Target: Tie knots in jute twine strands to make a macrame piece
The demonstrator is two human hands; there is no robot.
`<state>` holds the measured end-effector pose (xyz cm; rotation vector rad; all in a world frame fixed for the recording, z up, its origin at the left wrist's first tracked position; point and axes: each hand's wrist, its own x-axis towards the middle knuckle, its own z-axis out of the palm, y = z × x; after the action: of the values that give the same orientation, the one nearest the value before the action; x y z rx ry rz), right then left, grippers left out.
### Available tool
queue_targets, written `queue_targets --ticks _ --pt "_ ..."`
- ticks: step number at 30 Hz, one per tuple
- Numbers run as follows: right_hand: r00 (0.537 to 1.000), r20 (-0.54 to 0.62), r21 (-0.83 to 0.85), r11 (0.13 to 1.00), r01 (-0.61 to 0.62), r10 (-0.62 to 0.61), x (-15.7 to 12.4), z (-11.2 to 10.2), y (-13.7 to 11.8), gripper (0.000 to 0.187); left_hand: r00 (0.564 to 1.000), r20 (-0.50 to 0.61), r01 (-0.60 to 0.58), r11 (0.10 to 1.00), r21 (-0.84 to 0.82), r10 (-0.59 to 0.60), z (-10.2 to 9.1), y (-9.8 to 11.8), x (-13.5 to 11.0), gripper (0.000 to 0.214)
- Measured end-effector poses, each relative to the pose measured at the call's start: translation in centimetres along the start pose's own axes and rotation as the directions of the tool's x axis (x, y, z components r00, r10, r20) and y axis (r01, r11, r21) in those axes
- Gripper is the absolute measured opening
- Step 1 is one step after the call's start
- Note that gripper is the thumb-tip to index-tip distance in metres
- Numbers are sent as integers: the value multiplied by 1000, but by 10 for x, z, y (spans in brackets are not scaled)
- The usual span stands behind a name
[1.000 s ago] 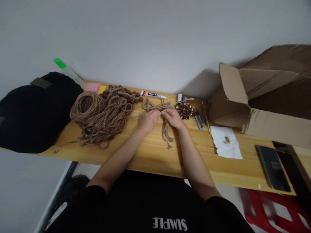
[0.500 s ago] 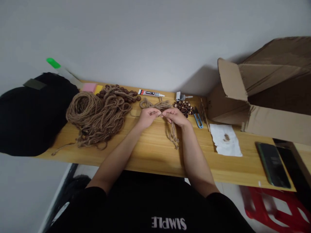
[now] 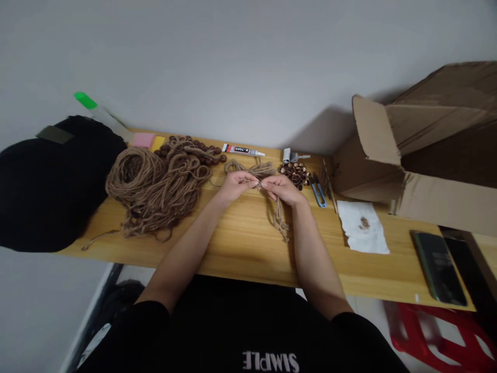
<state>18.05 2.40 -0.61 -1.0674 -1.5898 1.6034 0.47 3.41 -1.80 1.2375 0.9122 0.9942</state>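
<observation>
Twine (image 3: 280,217) pinched between left hand (image 3: 235,185), right hand (image 3: 286,189)

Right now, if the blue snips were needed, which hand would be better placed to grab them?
Probably the right hand. The blue snips lie just to its right beside the bead pile, while the left hand sits across the jute cord both hands pinch.

Tan jute twine (image 3: 277,215); honey-yellow wood-grain bench (image 3: 240,243); dark brown beads (image 3: 295,173); blue snips (image 3: 318,192); white tissue (image 3: 363,228), brown-stained; black bag (image 3: 46,181).
</observation>
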Motion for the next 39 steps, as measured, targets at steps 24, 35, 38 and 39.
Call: queue_targets --ticks 24,35,38,39 --pt "998 -49 50 998 -33 36 2 -1 4 26 997 38 -67 991 113 63 -1 -6 -1 26" --pt "987 -157 95 995 -11 26 2 1 4 26 798 50 -447 533 719 601 -2 9 -19 17" --pt "987 -157 98 995 -3 19 2 2 3 26 762 165 -470 359 806 626 6 13 -26 17" --pt "987 -157 101 995 -3 19 2 2 3 26 758 183 -464 321 825 626 8 13 -27 16"
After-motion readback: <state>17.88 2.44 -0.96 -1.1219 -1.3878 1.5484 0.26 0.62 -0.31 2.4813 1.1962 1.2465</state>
